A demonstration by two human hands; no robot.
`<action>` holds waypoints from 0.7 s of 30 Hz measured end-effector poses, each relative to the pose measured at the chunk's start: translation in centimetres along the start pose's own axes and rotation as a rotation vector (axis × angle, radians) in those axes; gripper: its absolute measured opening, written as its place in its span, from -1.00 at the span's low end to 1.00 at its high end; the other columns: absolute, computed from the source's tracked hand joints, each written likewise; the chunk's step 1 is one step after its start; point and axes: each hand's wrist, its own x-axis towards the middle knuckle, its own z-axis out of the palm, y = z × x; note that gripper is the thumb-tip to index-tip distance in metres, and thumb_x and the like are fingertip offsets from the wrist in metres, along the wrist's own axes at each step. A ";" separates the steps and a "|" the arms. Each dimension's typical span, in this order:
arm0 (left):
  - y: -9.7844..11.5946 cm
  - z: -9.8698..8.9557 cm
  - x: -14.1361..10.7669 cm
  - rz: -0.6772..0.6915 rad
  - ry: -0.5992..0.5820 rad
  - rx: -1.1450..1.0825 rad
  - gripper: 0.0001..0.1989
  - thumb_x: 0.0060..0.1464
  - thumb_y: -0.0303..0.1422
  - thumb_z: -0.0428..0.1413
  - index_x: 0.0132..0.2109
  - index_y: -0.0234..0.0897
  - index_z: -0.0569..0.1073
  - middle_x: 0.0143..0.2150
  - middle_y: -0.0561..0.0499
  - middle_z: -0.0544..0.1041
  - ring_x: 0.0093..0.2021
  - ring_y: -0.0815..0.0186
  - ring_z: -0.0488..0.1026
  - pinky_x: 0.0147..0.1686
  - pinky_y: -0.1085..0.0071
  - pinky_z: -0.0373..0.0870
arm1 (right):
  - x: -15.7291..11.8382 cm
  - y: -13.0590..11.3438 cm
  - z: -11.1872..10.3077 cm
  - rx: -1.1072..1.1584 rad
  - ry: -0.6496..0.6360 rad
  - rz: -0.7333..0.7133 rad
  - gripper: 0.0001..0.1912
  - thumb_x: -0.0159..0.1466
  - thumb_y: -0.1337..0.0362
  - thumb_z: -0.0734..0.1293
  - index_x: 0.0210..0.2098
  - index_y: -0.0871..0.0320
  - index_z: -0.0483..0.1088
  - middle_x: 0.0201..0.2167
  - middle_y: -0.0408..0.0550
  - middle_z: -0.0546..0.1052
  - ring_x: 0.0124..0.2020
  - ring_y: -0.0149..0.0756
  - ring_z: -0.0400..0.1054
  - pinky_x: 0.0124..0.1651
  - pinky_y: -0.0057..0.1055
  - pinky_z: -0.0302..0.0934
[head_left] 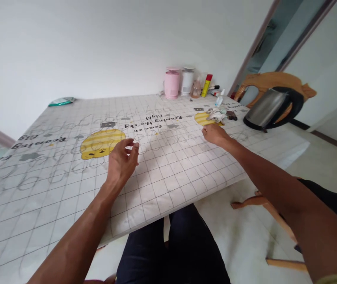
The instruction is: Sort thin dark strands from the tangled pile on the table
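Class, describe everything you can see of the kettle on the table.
The kettle has a silver body that looks metallic, with a black base and a large, curved black handle on the picture's right. It stands on the patterned tablecloth near its right end, appearing tilted, perhaps through lens distortion. The nearer, right hand does not touch it. Its contents are not visible.

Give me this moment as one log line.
left hand: open over tablecloth; right hand: nearest crumpled white item, grip unclear; kettle: on tablecloth

Soft light casts faint shadows on the tablecloth [168, 177], with stretched, wide-angle edges.
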 end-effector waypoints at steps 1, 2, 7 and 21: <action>-0.1 0.0 0.0 0.002 -0.004 0.002 -0.52 0.33 -0.05 0.21 0.17 -0.33 0.54 0.07 -0.23 0.62 -0.22 0.16 0.65 -0.57 0.43 0.59 | 0.1 1.5 -0.8 -0.069 0.025 -0.003 -0.70 0.50 0.33 0.25 -0.11 0.25 0.64 -0.04 0.30 0.67 -0.04 -0.02 0.52 -0.12 -0.33 0.24; -0.1 0.0 0.0 0.006 -0.009 0.004 -0.52 0.33 -0.04 0.21 0.18 -0.33 0.54 0.07 -0.23 0.62 -0.22 0.16 0.66 -0.57 0.42 0.59 | 0.2 3.3 -1.7 -0.152 0.047 0.000 -0.70 0.49 0.35 0.25 -0.09 0.27 0.65 -0.04 0.30 0.67 -0.07 -0.04 0.52 -0.14 -0.34 0.22; 0.1 0.0 -0.1 0.018 -0.030 0.039 -0.51 0.33 -0.04 0.19 0.18 -0.31 0.54 0.09 -0.23 0.63 -0.20 0.15 0.66 -0.54 0.42 0.58 | 0.2 12.1 -5.5 -0.377 0.069 0.041 -0.70 0.46 0.47 0.25 -0.06 0.44 0.64 0.00 0.48 0.63 -0.10 -0.08 0.47 -0.14 -0.26 0.11; 1.0 -0.2 -0.1 -0.076 -0.052 0.142 -0.52 0.27 -0.02 0.19 0.13 -0.29 0.56 -0.08 -0.17 0.66 -0.29 0.15 0.66 -0.47 0.35 0.61 | 1.0 16.6 -0.2 -0.517 -0.133 -0.216 -0.66 0.45 0.48 0.19 -0.01 0.23 0.59 0.10 0.30 0.55 0.17 0.02 0.37 -0.05 -0.25 0.21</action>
